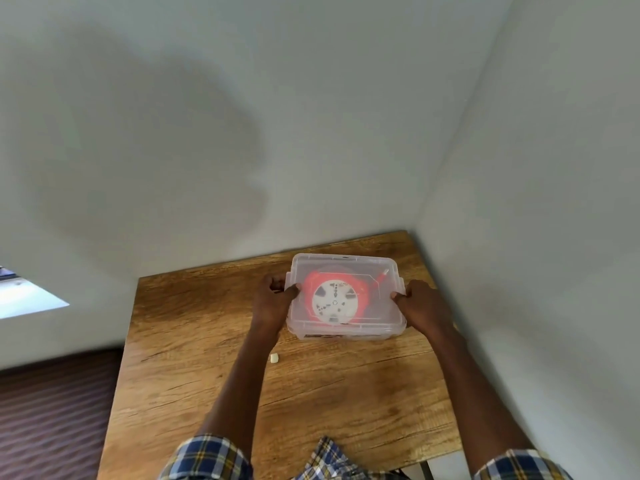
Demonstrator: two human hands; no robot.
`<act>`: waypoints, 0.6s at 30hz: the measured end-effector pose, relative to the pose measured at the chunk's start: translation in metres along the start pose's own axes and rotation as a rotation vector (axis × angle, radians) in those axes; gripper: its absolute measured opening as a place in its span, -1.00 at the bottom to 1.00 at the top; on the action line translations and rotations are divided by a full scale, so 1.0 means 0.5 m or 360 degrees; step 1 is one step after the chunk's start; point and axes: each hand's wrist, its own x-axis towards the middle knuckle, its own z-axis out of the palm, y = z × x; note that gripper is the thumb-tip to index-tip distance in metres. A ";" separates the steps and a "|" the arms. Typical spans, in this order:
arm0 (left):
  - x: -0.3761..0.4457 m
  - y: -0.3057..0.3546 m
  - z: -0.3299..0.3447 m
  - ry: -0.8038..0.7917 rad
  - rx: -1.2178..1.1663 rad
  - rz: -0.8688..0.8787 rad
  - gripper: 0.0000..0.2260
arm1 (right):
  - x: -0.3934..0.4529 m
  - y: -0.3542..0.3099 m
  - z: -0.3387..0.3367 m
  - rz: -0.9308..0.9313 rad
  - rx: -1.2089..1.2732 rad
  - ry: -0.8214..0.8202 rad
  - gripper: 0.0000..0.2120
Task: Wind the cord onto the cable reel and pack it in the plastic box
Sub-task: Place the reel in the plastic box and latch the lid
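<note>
The left hand (273, 299) and the right hand (420, 304) are gripping the two short ends of the plastic box (346, 329), each grip curled round the rim, thumbs pressing on the lid (377, 306). The box is sitting right of centre on the desk (194, 341), the reel (334, 302) with its red cord (310, 278) lying flat inside. Pressing both ends evenly should seat the lid without tilting it. The side latches are hidden under the fingers, so whether they are snapping shut is probably impossible to tell.
</note>
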 end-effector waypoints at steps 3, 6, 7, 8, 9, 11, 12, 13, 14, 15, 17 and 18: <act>-0.001 0.001 -0.009 -0.0062 0.0007 -0.0032 -0.71 | -0.003 -0.001 -0.004 0.0010 0.0124 -0.0029 -0.75; 0.000 -0.001 -0.015 -0.0069 0.0037 -0.0059 -0.72 | -0.005 -0.003 -0.005 0.0031 0.0103 -0.0008 -0.74; 0.000 -0.002 -0.015 -0.0056 0.0035 -0.0064 -0.72 | -0.008 -0.007 -0.004 0.0053 0.0086 -0.0008 -0.72; -0.002 -0.003 -0.014 -0.0042 0.0026 -0.0072 -0.71 | -0.011 -0.013 -0.003 0.0079 0.0038 0.0000 -0.68; -0.004 -0.004 -0.012 -0.0032 0.0015 -0.0083 -0.69 | -0.014 -0.020 -0.002 0.0089 -0.0054 0.0047 -0.61; -0.004 -0.009 -0.014 -0.0018 0.0014 -0.0115 -0.60 | -0.018 -0.041 0.005 -0.0006 -0.0256 0.0244 -0.47; -0.001 -0.013 -0.017 -0.0022 0.0029 -0.0154 -0.53 | -0.019 -0.054 0.010 -0.0116 -0.0289 0.0334 -0.42; 0.001 -0.017 -0.022 -0.0041 0.0035 -0.0222 -0.46 | -0.021 -0.072 0.017 -0.0245 -0.0281 0.0366 -0.38; 0.004 -0.019 -0.028 -0.0085 0.0031 -0.0306 -0.43 | -0.022 -0.092 0.026 -0.0384 -0.0266 0.0334 -0.36; 0.005 -0.022 -0.034 -0.0141 0.0011 -0.0384 -0.45 | -0.026 -0.114 0.039 -0.0533 -0.0258 0.0260 -0.35; 0.004 -0.027 -0.045 -0.0234 -0.0055 -0.0494 -0.49 | -0.037 -0.159 0.075 -0.0797 -0.0250 0.0038 -0.32; 0.002 -0.030 -0.049 -0.0271 -0.0083 -0.0533 -0.48 | -0.045 -0.179 0.095 -0.0894 -0.0285 -0.0075 -0.28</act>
